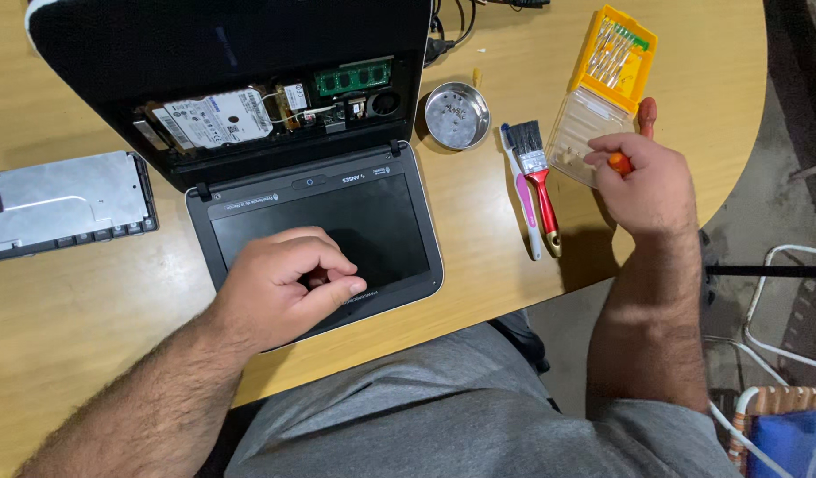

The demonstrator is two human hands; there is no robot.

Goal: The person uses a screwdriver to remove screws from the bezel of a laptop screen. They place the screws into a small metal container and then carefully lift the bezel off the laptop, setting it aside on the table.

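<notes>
Orange screwdriver [622, 150] enclosed in right hand [647, 181] grip.

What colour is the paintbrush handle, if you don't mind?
Red, with a gold tip; the paintbrush shows in the head view.

One laptop [275, 150] lies opened up on the desk [71, 301], its base stripped to show one hard drive [215, 117] and one green memory stick [353, 78]. One detached keyboard panel [62, 202] sits beside it. There is one small round metal bowl [457, 115]. Two brushes lie side by side: one paintbrush [539, 181] with a red handle and one toothbrush [521, 190] in pink and white. One yellow case [603, 84] with a clear lid holds a row of small bits, too fine to count. One orange-handled screwdriver [642, 119] shows. Two hands are in view, one left hand [284, 283] and one right hand [642, 181].
</notes>
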